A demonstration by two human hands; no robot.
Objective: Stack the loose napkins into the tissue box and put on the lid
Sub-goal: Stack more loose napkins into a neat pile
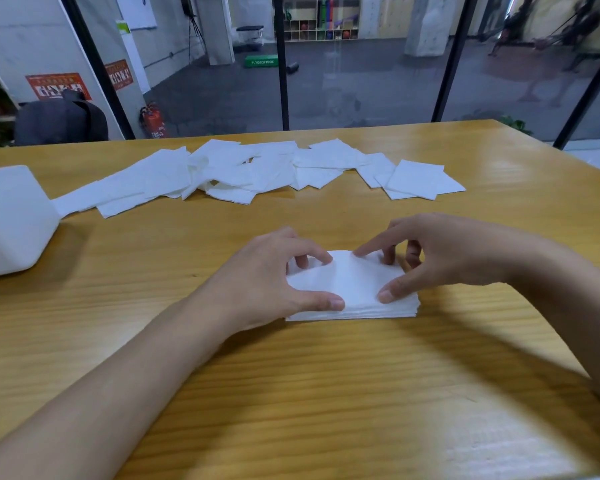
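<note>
While a neat stack of napkins [354,287] lies on the bench [326,382] near its middle, the left grip [271,271] pinches the stack's left edge between thumb and curled fingers. The right grip [447,252] pinches its right edge likewise. Farther off, loose napkins [257,168] lie scattered along the far side. At the left edge sits a white container [11,220], possibly the tissue box.
</note>
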